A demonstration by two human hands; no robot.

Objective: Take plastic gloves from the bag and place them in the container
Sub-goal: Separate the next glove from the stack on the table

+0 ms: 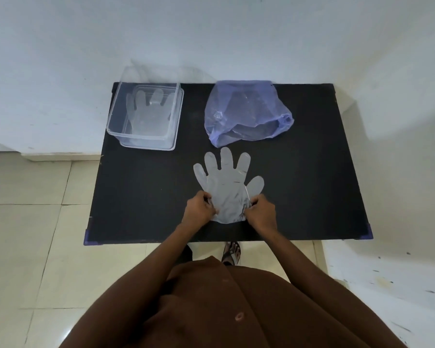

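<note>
The plastic glove (226, 183) lies flat at table (312, 172) centre, long axis running 6 to 12 o'clock, cuff nearest the person. The left hand (199, 207) and right hand (260, 209) each pinch one cuff edge, fingers closed on the film. The container (171, 126), one glove already inside, lies toward 10 o'clock, nearer the left hand; the bag (246, 111) sits at 12 o'clock.

Single head-worn wide-angle view, looking forward and steeply down from above the person's own chest. The black tabletop (141, 197) fills the middle of the frame, its far edge against a white wall (211, 33), tiled floor (23, 247) at left. Both forearms enter from the bottom edge. Lines bow toward the frame's margins. No second view is given.
</note>
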